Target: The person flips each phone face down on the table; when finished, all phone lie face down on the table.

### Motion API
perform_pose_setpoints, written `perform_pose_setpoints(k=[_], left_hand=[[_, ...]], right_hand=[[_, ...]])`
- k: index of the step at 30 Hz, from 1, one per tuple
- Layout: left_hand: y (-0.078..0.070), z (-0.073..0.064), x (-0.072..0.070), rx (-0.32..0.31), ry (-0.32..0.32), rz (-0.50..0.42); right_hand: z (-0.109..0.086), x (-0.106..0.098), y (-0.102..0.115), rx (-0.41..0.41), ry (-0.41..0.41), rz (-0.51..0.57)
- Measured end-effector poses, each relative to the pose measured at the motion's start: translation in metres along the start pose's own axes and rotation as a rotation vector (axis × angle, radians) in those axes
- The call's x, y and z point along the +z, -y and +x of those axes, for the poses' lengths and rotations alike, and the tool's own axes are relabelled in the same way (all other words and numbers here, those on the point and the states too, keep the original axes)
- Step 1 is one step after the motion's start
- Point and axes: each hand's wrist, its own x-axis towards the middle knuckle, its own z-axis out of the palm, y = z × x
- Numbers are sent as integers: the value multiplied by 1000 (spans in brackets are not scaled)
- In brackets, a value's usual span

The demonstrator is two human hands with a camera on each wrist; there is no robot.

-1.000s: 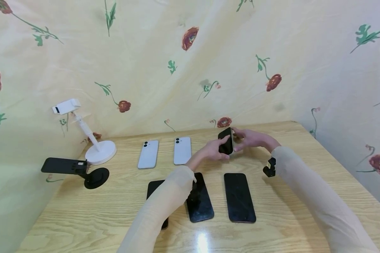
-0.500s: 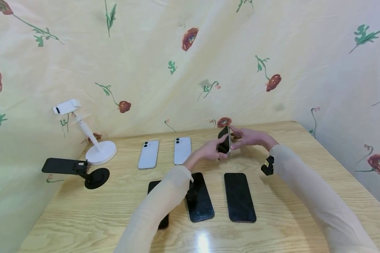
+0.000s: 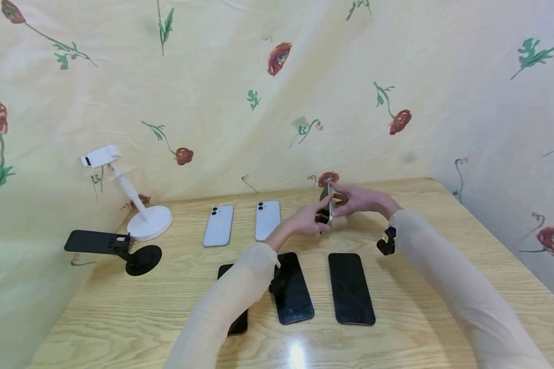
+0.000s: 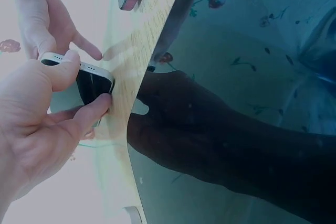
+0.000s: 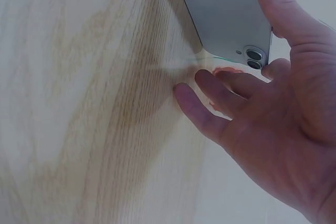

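Near the counter's [image 3: 120, 318] far edge, the phone [image 5: 231, 14] was turned edge-up between both hands, its long axis running away from the person, camera end toward the flowered wall [image 3: 212, 102]. The dark screen faced left, the silvery back right. The left hand [image 3: 304, 218] gripped it, thumb across the bottom end. The right hand [image 3: 362, 201] pinched its edge with thumb and forefinger, other fingers loosely spread. Both forearms reached forward, converging.

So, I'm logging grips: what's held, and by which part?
A phone: the left hand holds its speaker-hole end; the right hand, near its camera corner.
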Motion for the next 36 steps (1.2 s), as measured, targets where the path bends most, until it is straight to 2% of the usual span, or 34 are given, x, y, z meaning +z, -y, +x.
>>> perform_pose_setpoints(k=[13, 24, 28, 36], left_hand=[[3, -5, 1, 24, -28, -127], [4, -10, 0, 39, -57, -171], [6, -10, 0, 48, -65, -174], [7, -12, 1, 18, -90, -200]], right_hand=[[3, 5, -4, -46, -9, 50], [9, 13, -6, -128, -54, 35], [12, 15, -6, -138, -63, 39], [15, 17, -4, -137, -62, 38]])
